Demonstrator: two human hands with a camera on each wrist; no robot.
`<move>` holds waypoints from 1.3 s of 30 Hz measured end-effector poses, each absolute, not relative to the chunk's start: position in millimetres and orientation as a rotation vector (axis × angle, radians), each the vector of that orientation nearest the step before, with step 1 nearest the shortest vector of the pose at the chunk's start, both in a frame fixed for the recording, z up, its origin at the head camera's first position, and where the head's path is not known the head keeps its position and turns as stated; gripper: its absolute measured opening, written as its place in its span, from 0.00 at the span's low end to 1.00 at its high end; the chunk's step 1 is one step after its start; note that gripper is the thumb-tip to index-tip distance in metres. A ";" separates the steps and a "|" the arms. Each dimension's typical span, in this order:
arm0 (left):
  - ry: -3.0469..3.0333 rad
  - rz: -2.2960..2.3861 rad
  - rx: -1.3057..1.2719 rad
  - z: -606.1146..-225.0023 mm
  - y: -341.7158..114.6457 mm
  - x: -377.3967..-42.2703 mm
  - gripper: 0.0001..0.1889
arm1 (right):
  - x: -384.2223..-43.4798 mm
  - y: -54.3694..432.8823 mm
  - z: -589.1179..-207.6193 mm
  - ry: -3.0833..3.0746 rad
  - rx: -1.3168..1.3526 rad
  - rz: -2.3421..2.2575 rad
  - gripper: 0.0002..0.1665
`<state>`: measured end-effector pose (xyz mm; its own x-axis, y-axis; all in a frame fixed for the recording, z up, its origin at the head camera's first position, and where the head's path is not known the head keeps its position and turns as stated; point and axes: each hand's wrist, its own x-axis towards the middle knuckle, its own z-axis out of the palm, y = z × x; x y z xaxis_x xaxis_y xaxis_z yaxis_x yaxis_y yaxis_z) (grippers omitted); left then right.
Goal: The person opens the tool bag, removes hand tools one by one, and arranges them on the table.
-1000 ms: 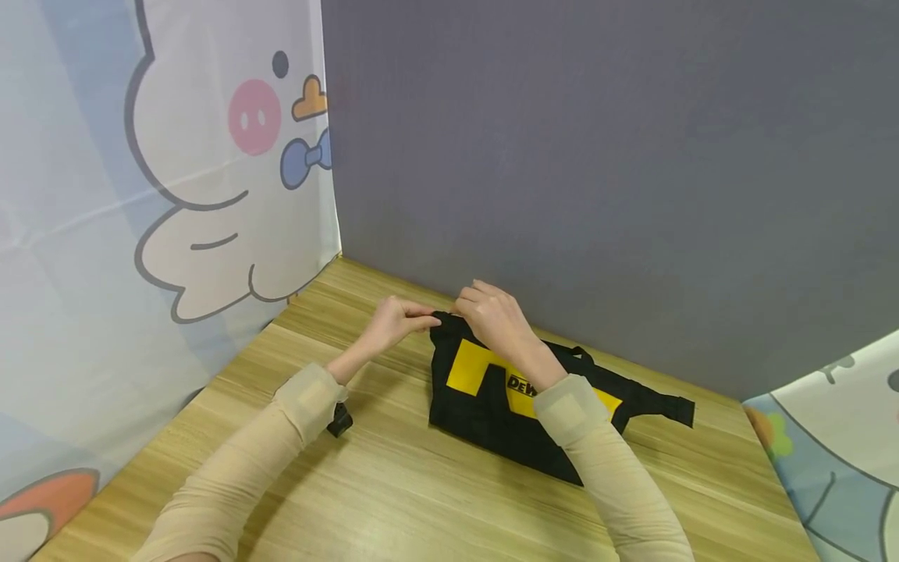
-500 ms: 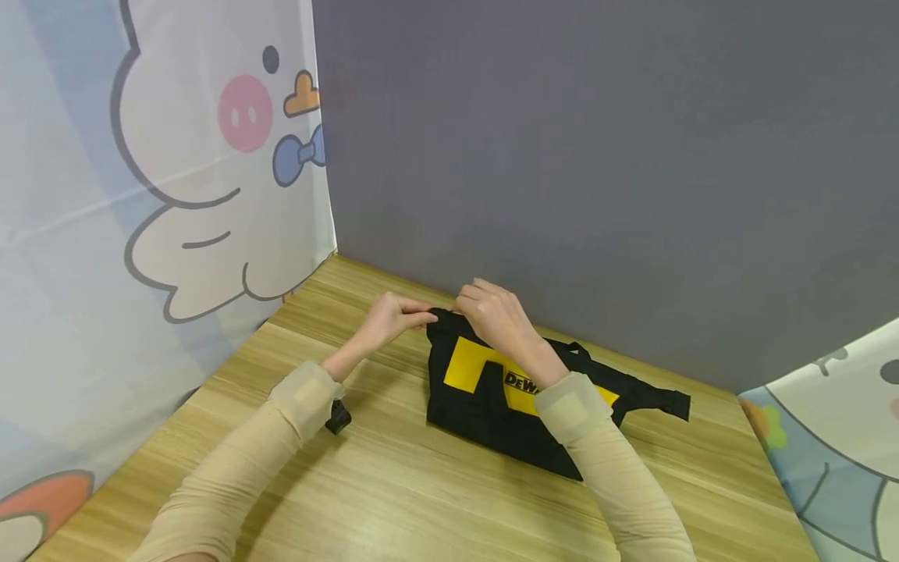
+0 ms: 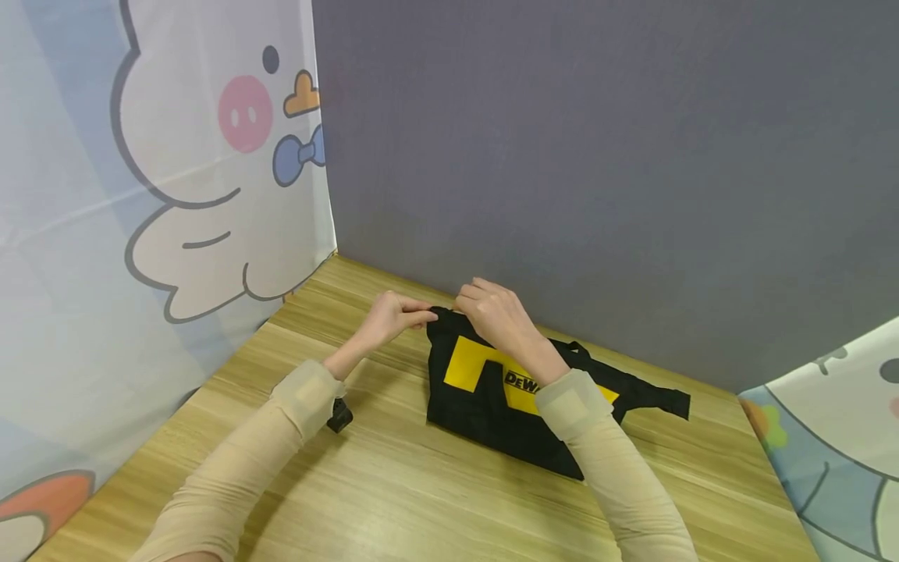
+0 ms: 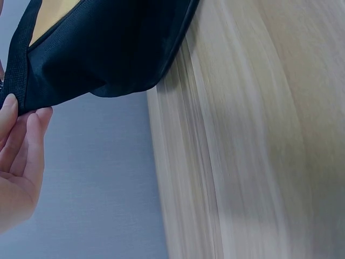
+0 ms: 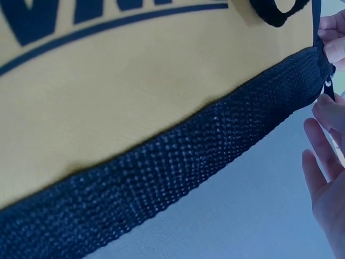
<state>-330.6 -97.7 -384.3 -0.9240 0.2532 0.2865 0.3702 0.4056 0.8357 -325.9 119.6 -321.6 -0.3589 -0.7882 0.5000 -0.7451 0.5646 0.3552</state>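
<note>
A black fabric tool bag [image 3: 467, 417] with yellow panels and DeWalt lettering stands on the wooden table. My left hand [image 3: 390, 318] pinches the bag's upper left corner between thumb and fingers; the left wrist view shows this grip on the black edge [image 4: 19, 81]. Beside it, my right hand [image 3: 495, 316] is bent over the top edge. In the right wrist view, the right hand's thumb and finger pinch a small dark zipper pull [image 5: 329, 89] at the end of the black webbing band [image 5: 178, 154]. My right forearm hides part of the bag's front.
A black strap [image 3: 660, 400] trails from the bag's right end along the table [image 3: 379, 499]. A grey wall panel [image 3: 562, 172] rises close behind the bag. Cartoon-printed cloth [image 3: 211, 257] borders the left side. Under the left cuff sits a small black device [image 3: 340, 416].
The head view shifts slightly between the first two frames. Both hands keep their places at the bag's upper left corner, and the bag stays put.
</note>
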 end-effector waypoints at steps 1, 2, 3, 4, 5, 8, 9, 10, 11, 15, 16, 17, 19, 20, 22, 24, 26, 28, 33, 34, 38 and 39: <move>-2.531 -1.565 -0.565 -384.1 -98.2 -331.0 0.15 | -326.3 119.4 -320.9 -2.163 1.223 -0.091 0.05; -2.525 -1.574 -0.566 -383.9 -98.8 -331.4 0.15 | -327.0 118.8 -320.2 -2.162 1.226 -0.093 0.05; -2.519 -1.584 -0.566 -383.7 -99.6 -331.5 0.15 | -327.6 118.1 -319.7 -2.159 1.232 -0.095 0.05; -2.513 -1.586 -0.567 -383.7 -100.4 -331.6 0.15 | -328.1 117.3 -319.3 -2.158 1.236 -0.099 0.05; -2.510 -1.583 -0.568 -383.8 -101.2 -331.5 0.14 | -328.4 116.7 -318.9 -2.157 1.239 -0.100 0.05; -2.506 -1.574 -0.575 -385.2 -102.0 -330.9 0.14 | -329.0 116.7 -319.4 -2.156 1.247 -0.114 0.06; -2.505 -1.570 -0.578 -385.7 -101.7 -330.5 0.14 | -328.8 117.4 -319.7 -2.158 1.247 -0.122 0.06; -2.504 -1.567 -0.580 -386.2 -101.1 -330.5 0.14 | -328.3 118.5 -319.8 -2.163 1.244 -0.133 0.06; -2.502 -1.571 -0.581 -386.6 -100.6 -330.4 0.14 | -328.0 120.3 -319.9 -2.167 1.243 -0.139 0.06; -2.501 -1.591 -0.587 -387.8 -98.2 -330.3 0.14 | -325.5 130.0 -321.1 -2.194 1.230 -0.139 0.05; -2.498 -1.589 -0.591 -387.9 -97.7 -330.5 0.14 | -324.6 132.3 -321.1 -2.200 1.225 -0.135 0.06; -2.496 -1.590 -0.590 -388.0 -97.1 -330.7 0.13 | -323.8 134.2 -321.2 -2.204 1.222 -0.128 0.06; -2.494 -1.582 -0.594 -387.8 -95.8 -331.3 0.13 | -322.5 136.4 -321.1 -2.210 1.221 -0.117 0.06; -2.495 -1.578 -0.594 -387.2 -96.4 -331.1 0.13 | -322.1 136.1 -320.6 -2.209 1.223 -0.113 0.06; -2.499 -1.562 -0.593 -386.4 -97.5 -330.5 0.14 | -321.8 135.3 -320.4 -2.208 1.224 -0.110 0.07; -2.507 -1.559 -0.591 -386.5 -98.9 -329.8 0.14 | -321.5 134.6 -320.8 -2.208 1.226 -0.109 0.07; -2.509 -1.556 -0.596 -387.0 -97.8 -329.6 0.14 | -320.8 136.2 -321.3 -2.210 1.225 -0.114 0.07; -2.502 -1.562 -0.595 -387.8 -96.6 -329.5 0.14 | -320.7 137.8 -321.7 -2.210 1.228 -0.122 0.07; -2.485 -1.579 -0.617 -390.4 -95.7 -331.0 0.15 | -319.4 146.1 -320.1 -2.212 1.232 -0.129 0.06; -2.482 -1.594 -0.617 -391.2 -96.4 -331.7 0.15 | -318.7 149.4 -320.0 -2.215 1.228 -0.123 0.05; -2.480 -1.637 -0.588 -393.0 -100.4 -334.5 0.15 | -317.2 162.7 -321.4 -2.224 1.214 -0.088 0.04; -2.479 -1.644 -0.576 -392.3 -101.4 -334.4 0.15 | -316.9 164.6 -321.6 -2.224 1.216 -0.083 0.04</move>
